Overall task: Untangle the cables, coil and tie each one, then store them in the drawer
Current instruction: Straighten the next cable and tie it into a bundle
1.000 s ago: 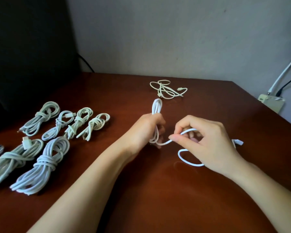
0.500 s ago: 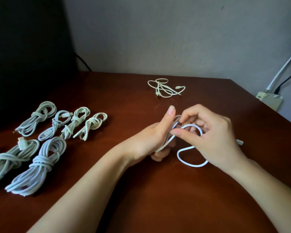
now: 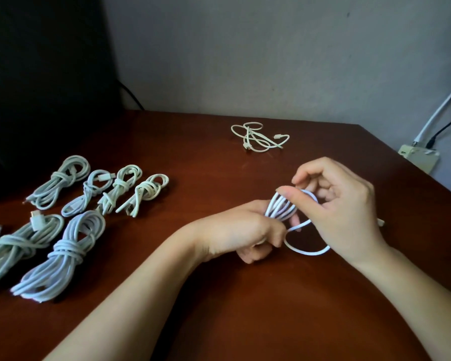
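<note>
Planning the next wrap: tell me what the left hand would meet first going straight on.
Probably the right hand, just beyond the cable coil that the left hand grips; depth is unclear.

No text, label, brand, number or sign can be read. The tied white cables (image 3: 68, 250) near the table's (image 3: 245, 321) left edge, the half-coiled cable (image 3: 279, 209), the loose cable (image 3: 258, 138) toward the far edge and the pale power strip (image 3: 418, 160) beyond the right corner show only plain surfaces, too small or blurred for lettering.
</note>
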`<state>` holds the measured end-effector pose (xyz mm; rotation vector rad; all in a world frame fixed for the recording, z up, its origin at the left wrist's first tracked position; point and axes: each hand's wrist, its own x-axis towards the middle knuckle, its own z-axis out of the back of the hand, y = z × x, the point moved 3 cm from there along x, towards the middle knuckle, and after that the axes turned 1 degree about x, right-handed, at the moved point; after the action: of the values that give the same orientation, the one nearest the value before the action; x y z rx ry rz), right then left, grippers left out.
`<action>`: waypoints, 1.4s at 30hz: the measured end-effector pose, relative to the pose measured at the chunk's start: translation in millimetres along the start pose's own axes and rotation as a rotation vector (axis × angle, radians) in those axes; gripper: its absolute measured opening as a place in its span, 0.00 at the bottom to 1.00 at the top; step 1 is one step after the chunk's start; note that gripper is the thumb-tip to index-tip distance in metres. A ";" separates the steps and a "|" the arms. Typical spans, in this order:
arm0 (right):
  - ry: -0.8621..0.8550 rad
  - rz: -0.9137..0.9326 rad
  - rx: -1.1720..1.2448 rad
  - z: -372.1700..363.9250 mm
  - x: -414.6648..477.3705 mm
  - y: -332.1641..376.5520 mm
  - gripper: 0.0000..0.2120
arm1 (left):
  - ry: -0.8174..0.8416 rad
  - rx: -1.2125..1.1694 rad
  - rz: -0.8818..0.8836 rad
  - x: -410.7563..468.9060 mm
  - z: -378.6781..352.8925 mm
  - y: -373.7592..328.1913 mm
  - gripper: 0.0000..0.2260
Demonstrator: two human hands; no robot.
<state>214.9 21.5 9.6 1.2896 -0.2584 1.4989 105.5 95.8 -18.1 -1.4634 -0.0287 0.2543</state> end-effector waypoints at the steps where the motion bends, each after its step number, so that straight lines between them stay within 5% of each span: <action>1: 0.006 -0.017 0.004 -0.3 0.0 -0.9 0.06 | -0.014 -0.022 0.000 0.0 1.0 -0.7 0.14; 4: 0.049 -0.117 0.046 -1.3 0.1 -5.7 0.03 | -0.044 -0.091 -0.024 -1.3 3.6 -4.1 0.11; 9: 0.086 -0.151 0.024 -1.9 -1.8 -10.3 0.12 | -0.159 -0.274 -0.078 -5.6 14.3 -9.6 0.13; 18: 0.229 0.144 -0.265 -5.9 -2.3 -4.3 0.12 | -0.302 -0.471 -0.102 -12.4 31.4 -14.9 0.17; 27: 0.287 0.171 -0.292 -10.8 -4.2 -5.8 0.13 | -0.362 -0.461 -0.127 -11.8 34.6 -12.8 0.19; 32: 0.210 0.056 -0.342 -8.3 -3.3 -4.2 0.26 | -0.358 -0.395 -0.117 -11.0 31.3 -14.4 0.16; 37: 0.151 0.043 -0.292 -7.0 -2.2 1.4 0.15 | -0.410 -0.274 -0.095 -9.0 31.9 -12.0 0.14; 42: 0.156 -0.258 0.059 -8.7 -2.2 -1.6 0.20 | -0.365 -0.156 -0.042 -7.4 28.4 -6.8 0.17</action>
<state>210.9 27.2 3.7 1.1952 0.0530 1.3844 94.5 121.6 -7.3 -1.5525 -0.3812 0.4904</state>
